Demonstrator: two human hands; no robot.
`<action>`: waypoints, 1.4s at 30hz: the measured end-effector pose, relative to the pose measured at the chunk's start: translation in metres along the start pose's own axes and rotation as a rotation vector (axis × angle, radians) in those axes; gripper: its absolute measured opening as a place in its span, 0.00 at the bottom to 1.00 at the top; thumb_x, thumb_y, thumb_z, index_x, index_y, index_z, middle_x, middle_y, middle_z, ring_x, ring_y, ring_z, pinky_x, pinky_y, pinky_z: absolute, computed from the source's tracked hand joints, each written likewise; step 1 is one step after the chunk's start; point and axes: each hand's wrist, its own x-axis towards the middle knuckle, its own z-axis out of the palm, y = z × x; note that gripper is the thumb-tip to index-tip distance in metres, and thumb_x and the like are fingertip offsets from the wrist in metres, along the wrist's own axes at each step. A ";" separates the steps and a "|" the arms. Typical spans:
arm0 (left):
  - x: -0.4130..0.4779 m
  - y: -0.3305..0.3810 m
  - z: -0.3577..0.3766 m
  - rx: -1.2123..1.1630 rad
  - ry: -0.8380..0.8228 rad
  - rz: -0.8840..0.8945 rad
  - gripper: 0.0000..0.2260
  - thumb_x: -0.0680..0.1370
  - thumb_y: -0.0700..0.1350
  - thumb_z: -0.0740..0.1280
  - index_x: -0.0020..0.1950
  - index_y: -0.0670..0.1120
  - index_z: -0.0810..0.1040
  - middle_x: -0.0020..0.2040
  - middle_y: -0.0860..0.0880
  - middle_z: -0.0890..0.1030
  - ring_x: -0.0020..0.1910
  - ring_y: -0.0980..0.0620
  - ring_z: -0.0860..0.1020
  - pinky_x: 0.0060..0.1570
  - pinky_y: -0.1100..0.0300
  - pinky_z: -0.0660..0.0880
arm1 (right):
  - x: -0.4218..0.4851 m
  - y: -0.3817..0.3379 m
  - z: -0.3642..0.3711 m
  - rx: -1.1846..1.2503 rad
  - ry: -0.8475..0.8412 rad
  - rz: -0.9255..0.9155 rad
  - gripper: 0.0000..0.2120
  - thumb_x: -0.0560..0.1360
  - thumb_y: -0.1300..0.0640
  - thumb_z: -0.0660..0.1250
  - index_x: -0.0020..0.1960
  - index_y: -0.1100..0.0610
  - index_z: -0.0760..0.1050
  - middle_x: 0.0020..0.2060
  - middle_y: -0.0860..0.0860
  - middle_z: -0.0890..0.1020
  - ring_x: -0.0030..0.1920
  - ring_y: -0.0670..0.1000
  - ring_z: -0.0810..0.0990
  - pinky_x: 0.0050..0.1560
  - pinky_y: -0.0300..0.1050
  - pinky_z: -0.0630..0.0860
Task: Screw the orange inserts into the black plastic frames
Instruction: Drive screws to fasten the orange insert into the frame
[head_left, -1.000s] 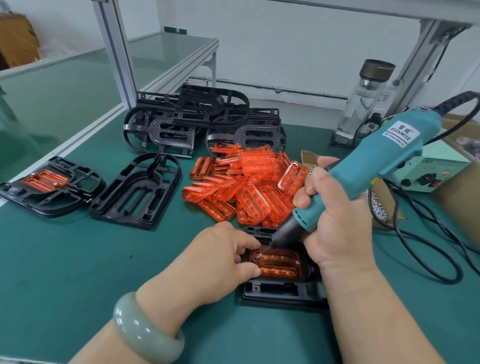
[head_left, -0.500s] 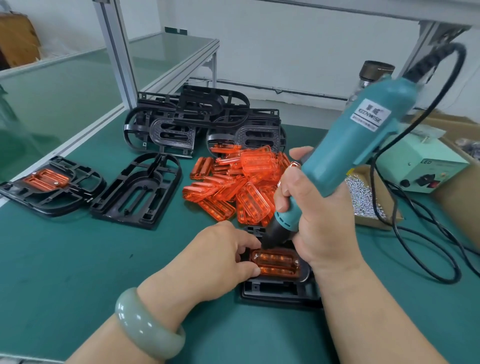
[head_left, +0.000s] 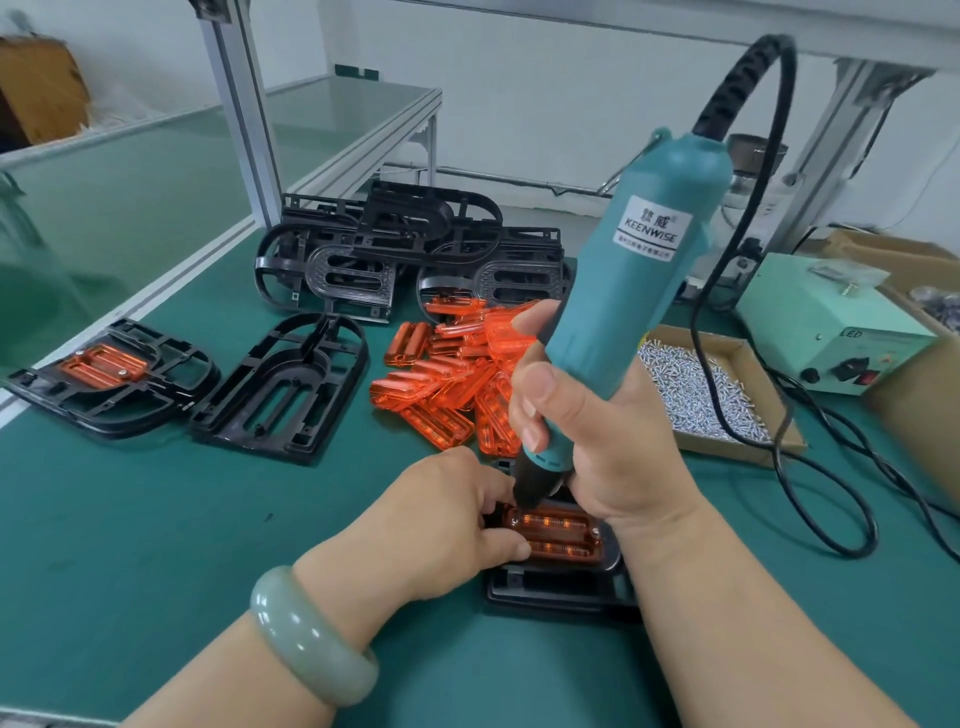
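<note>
Changed since half a second ago: electric screwdriver (head_left: 634, 291) stands nearer upright, its top swung left, and now covers most of the bottle (head_left: 753, 156) at the back edge of the table (head_left: 156, 519). Hands and parts lie as before.

- Left edge: finished frame (head_left: 156, 410) with an insert fitted.
- Just beside it: empty frame (head_left: 283, 389), lying flat.
- Back, left of centre: frame stack (head_left: 410, 254), jumbled, count unclear.
- Centre: insert pile (head_left: 457, 374), right side hidden behind the tool hand.
- Near edge, centre: left hand (head_left: 431, 525), jade bangle (head_left: 311, 634) on the wrist, fingers curled on the left end of the orange insert (head_left: 561, 535), thumb on its near corner.
- The insert sits in the black frame (head_left: 561, 592), far half hidden by both hands.
- Right hand (head_left: 597, 431): wrapped round the screwdriver's lower barrel; bit tip at the insert's far-left corner, hard to make out.
- Right: screw box (head_left: 696, 395), power unit (head_left: 831, 332), cable (head_left: 810, 457); a carton is cut off at the right edge.
</note>
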 end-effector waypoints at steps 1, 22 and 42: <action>0.000 0.000 0.000 -0.001 0.007 0.003 0.21 0.69 0.52 0.75 0.27 0.75 0.69 0.38 0.53 0.75 0.40 0.55 0.75 0.40 0.68 0.69 | 0.000 0.001 0.000 -0.003 -0.004 -0.002 0.10 0.72 0.58 0.69 0.52 0.48 0.78 0.29 0.49 0.73 0.25 0.46 0.71 0.30 0.37 0.70; 0.003 0.005 0.004 0.120 0.037 0.010 0.13 0.70 0.52 0.73 0.35 0.51 0.71 0.37 0.52 0.75 0.40 0.50 0.76 0.39 0.62 0.69 | -0.007 0.000 -0.002 0.027 -0.008 -0.031 0.10 0.71 0.60 0.69 0.48 0.47 0.77 0.27 0.47 0.74 0.25 0.45 0.71 0.30 0.36 0.70; 0.007 -0.008 0.008 0.053 -0.010 -0.046 0.20 0.70 0.55 0.74 0.61 0.58 0.78 0.40 0.61 0.71 0.43 0.59 0.76 0.45 0.69 0.71 | 0.002 -0.027 -0.003 0.028 0.048 -0.105 0.09 0.70 0.60 0.68 0.51 0.54 0.76 0.29 0.48 0.74 0.25 0.48 0.72 0.31 0.38 0.70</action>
